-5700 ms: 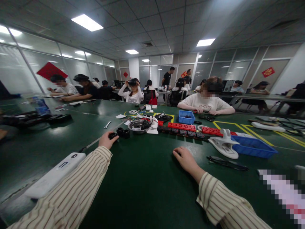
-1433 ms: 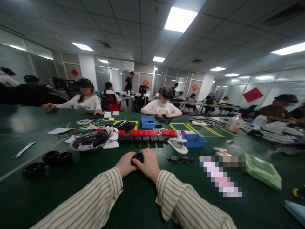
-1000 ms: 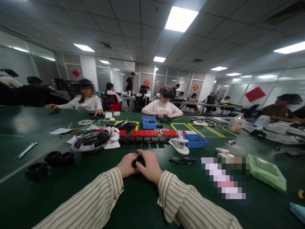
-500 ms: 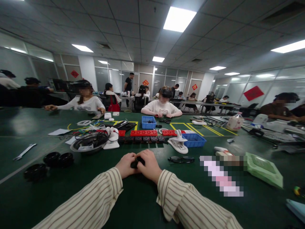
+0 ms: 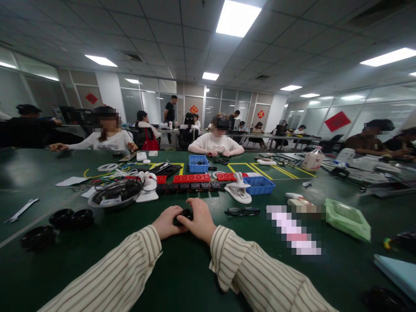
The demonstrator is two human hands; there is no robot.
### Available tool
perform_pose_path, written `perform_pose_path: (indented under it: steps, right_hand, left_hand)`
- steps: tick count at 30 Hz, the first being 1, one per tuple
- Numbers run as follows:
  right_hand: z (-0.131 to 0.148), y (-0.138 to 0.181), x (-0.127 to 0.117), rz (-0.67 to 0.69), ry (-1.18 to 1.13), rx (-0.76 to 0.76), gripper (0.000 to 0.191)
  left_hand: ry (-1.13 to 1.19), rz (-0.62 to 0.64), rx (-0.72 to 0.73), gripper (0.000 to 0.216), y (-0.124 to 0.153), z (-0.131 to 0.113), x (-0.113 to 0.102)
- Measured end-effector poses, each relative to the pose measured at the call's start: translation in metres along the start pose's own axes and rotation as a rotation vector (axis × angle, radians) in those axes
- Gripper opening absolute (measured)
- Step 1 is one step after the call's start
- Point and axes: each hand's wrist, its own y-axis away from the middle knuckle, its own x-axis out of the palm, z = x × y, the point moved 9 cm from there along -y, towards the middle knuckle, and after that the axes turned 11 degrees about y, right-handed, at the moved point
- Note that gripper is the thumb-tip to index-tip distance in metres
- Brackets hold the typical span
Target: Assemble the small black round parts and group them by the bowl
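Note:
Both my hands meet at the middle of the green table (image 5: 195,277), closed around a small round black part (image 5: 183,214). My left hand (image 5: 166,222) grips its left side. My right hand (image 5: 199,220) covers its right side and top with curled fingers. Most of the part is hidden by my fingers. Two more black round parts (image 5: 70,218) lie to the left, with a third (image 5: 37,236) nearer the edge. Striped sleeves cover both my forearms.
Beyond my hands lie red and black power strips (image 5: 191,182), a metal bowl of cables (image 5: 113,194), a white clamp (image 5: 238,192), blue bins (image 5: 259,185), black glasses (image 5: 242,211) and a green tray (image 5: 347,218). A wrench (image 5: 19,210) lies far left. Other people sit around the table.
Over the last second my hands have stayed closed on the black part with small finger shifts. The view drifted slightly. Earlier my left hand picked it from the left group.

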Motion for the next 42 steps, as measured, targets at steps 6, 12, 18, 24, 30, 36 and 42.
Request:
perform_pose_path:
  steps: [6, 12, 18, 24, 30, 36, 42]
  right_hand:
    - [0.008, 0.0, 0.008, 0.043, 0.038, -0.074, 0.022]
    - [0.024, 0.002, 0.003, 0.049, -0.076, -0.266, 0.024]
    - [0.015, 0.002, -0.008, -0.049, -0.079, -0.144, 0.035]
    - [-0.001, 0.0, -0.002, -0.036, 0.027, 0.008, 0.042]
    - [-0.001, -0.002, 0.008, 0.016, 0.05, -0.022, 0.029]
    - [0.02, 0.002, 0.007, 0.069, -0.076, -0.251, 0.023]
    - [0.015, 0.001, -0.003, -0.014, -0.099, -0.167, 0.033]
  left_hand:
    - [-0.004, -0.011, 0.005, 0.041, 0.0, 0.005, 0.001]
    - [-0.004, -0.015, 0.043, 0.037, -0.001, 0.005, 0.004]
    - [0.017, -0.041, 0.034, 0.04, -0.001, 0.008, 0.002]
    - [0.007, -0.04, 0.031, 0.033, -0.001, 0.003, 0.001]
    - [-0.004, -0.049, 0.01, 0.031, -0.001, 0.003, 0.0]
    - [-0.01, 0.003, 0.022, 0.038, -0.001, 0.003, 0.002]
    - [-0.013, -0.002, 0.026, 0.05, -0.001, 0.003, 0.003]
